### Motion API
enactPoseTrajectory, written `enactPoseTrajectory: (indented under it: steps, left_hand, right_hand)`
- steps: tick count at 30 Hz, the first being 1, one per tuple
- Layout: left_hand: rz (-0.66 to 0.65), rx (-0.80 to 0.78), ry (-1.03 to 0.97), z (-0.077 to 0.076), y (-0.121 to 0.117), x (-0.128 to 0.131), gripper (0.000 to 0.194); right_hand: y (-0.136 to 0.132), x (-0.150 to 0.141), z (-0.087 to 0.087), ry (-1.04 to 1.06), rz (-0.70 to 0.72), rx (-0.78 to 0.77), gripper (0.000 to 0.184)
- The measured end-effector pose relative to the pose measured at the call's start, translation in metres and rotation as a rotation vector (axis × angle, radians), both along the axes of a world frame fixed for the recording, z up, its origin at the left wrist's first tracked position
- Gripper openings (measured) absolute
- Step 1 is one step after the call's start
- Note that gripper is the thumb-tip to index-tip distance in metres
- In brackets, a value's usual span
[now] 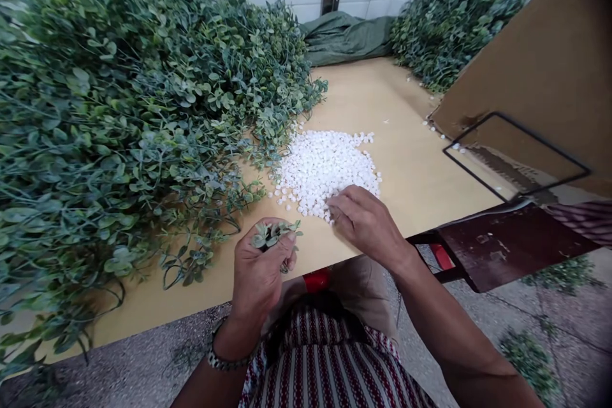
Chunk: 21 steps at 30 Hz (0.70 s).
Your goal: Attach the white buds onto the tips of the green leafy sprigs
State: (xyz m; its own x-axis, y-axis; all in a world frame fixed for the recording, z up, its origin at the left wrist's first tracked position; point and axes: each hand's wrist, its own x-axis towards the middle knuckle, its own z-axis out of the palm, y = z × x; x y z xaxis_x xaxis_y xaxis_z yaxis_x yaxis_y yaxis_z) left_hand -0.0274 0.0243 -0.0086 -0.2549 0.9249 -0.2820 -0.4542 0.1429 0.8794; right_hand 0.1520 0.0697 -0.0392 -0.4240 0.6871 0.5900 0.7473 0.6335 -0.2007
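Note:
My left hand [261, 268] is closed around a small artificial leaf sprig [273, 233], whose green leaves stick out above the thumb and fingers. At the near edge of a heap of small white plastic caps [329, 166], my right hand [366, 223] has its fingertips pinched together among the pieces. Whether a cap sits between those fingertips is hidden from me. To the left of both hands rises a large pile of artificial green foliage [143, 95], its nearest stems trailing close to my left hand.
Everything lies on a tan tabletop [411, 185]. A green cloth [349, 38] is bunched at the back wall. More foliage [444, 25] stands back right, beside a cardboard panel [540, 70] and a black wire frame [521, 134]. A dark red stool [511, 242] stands below the right edge.

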Motion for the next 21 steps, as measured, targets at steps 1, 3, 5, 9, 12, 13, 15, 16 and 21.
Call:
enactPoseTrajectory:
  steps: [1,3,5,9,12,13,15,16,21]
  left_hand:
    - [-0.002,0.003,0.006,-0.002,0.002,0.001,0.021]
    - [-0.019,0.014,0.025,-0.006,0.003,0.003,0.02]
    - [-0.061,0.032,0.064,-0.01,0.001,0.002,0.018]
    - [-0.162,0.096,0.158,-0.018,-0.004,-0.002,0.011]
    - [-0.176,0.126,0.17,-0.02,-0.007,-0.004,0.007]
    - [-0.178,0.13,0.168,-0.02,-0.007,-0.004,0.007]
    - [-0.187,0.121,0.146,-0.018,-0.006,-0.003,0.007]
    - [-0.184,0.113,0.122,-0.017,-0.005,-0.003,0.008]
    - [-0.171,0.044,-0.046,-0.007,0.0,0.002,0.015]
  right_hand:
    - [-0.001,-0.001,-0.001,0.007,0.022,0.005,0.02]
    - [-0.003,0.001,-0.003,0.051,0.051,0.015,0.021]
    - [-0.003,0.01,-0.002,0.125,0.034,0.037,0.021]
    - [-0.008,0.031,0.006,0.259,-0.117,0.042,0.016]
    - [-0.018,0.03,0.008,0.262,0.017,-0.077,0.013]
    - [-0.021,0.026,0.008,0.245,0.078,-0.117,0.012]
    - [-0.026,0.016,0.006,0.194,0.149,-0.152,0.01]
    - [-0.027,0.011,0.005,0.161,0.155,-0.155,0.009]
    - [-0.025,0.0,0.003,-0.029,0.134,-0.094,0.009]
